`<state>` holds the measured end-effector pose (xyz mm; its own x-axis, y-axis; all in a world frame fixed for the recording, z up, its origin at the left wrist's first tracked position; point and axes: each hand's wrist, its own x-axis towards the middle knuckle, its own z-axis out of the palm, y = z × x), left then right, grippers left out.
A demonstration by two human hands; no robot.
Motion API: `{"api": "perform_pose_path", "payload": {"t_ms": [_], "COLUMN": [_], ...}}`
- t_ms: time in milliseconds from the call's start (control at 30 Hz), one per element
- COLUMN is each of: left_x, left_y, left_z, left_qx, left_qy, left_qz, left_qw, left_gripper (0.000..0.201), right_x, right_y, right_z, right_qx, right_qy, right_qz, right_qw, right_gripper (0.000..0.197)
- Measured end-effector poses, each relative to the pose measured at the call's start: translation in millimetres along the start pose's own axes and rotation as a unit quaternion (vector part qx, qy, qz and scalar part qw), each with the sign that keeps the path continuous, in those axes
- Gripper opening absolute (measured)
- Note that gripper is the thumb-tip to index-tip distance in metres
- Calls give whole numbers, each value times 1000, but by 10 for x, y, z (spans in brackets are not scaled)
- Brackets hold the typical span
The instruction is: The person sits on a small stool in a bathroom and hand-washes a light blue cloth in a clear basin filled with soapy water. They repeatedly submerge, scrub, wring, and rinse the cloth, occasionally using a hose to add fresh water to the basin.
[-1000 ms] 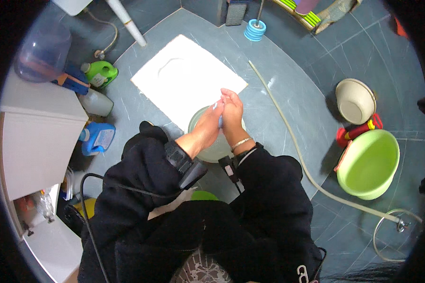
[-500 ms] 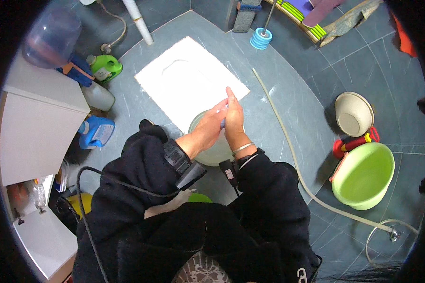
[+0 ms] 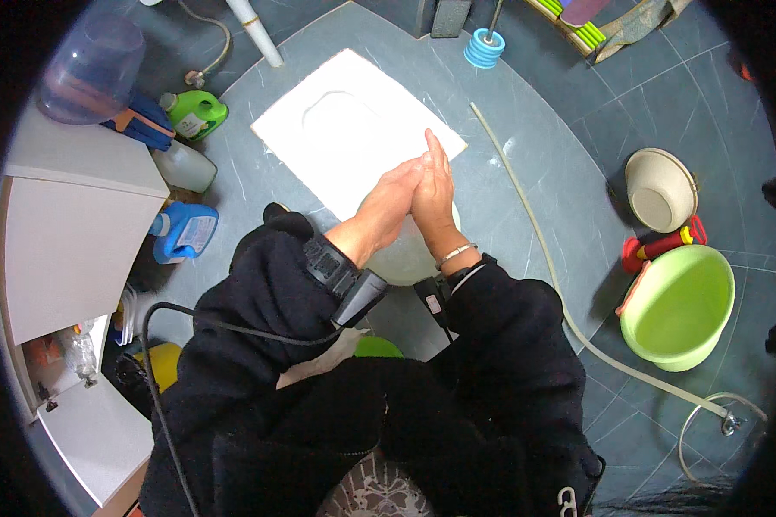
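Observation:
Over a pale translucent basin [image 3: 405, 258], my left hand [image 3: 383, 207] and my right hand [image 3: 434, 194] are pressed palm to palm. The right fingers stretch up past the left ones, pointing away from me. Whatever lies between the palms is hidden now; a small pale bluish thing showed there a moment ago. My hands and wrists cover part of the basin, which sits at the near corner of a white squat toilet [image 3: 353, 112]. A bracelet [image 3: 455, 254] circles my right wrist.
A long hose [image 3: 526, 207] lies across the tiled floor on the right. Beyond it stand a green basin [image 3: 679, 310] and a beige bucket [image 3: 661, 189]. Left are a white cabinet [image 3: 78, 250], a blue bottle [image 3: 185, 233] and a green bottle [image 3: 196, 115].
The pale bluish thing between my palms has gone out of sight as the hands closed tighter. My hands sit slightly further up and right, while the surroundings shift a little in view.

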<state>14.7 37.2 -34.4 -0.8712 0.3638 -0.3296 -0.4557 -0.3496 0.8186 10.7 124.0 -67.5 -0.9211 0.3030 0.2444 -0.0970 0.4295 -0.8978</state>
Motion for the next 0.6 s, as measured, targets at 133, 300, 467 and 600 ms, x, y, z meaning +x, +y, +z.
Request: {"api": "perform_pose_path", "payload": {"t_ms": [133, 300, 467, 600], "left_x": [60, 105, 96, 119], "left_y": [12, 143, 251, 260], "left_z": [-11, 79, 164, 175], "left_qx": [41, 95, 120, 106], "left_qy": [64, 59, 35, 19], "left_qz": [-102, -92, -91, -102], "left_qw": [992, 989, 988, 989], "left_gripper": [39, 43, 36, 31], "right_x": [27, 136, 142, 170], "right_y": [55, 9, -119, -182], "right_z": [-4, -95, -157, -215], "right_qx": [-9, 180, 260, 267], "right_qy": [-101, -137, -74, -61], "right_qz": [64, 257, 297, 312], "right_qw": [993, 939, 916, 910], "right_gripper": [43, 42, 44, 45]}}
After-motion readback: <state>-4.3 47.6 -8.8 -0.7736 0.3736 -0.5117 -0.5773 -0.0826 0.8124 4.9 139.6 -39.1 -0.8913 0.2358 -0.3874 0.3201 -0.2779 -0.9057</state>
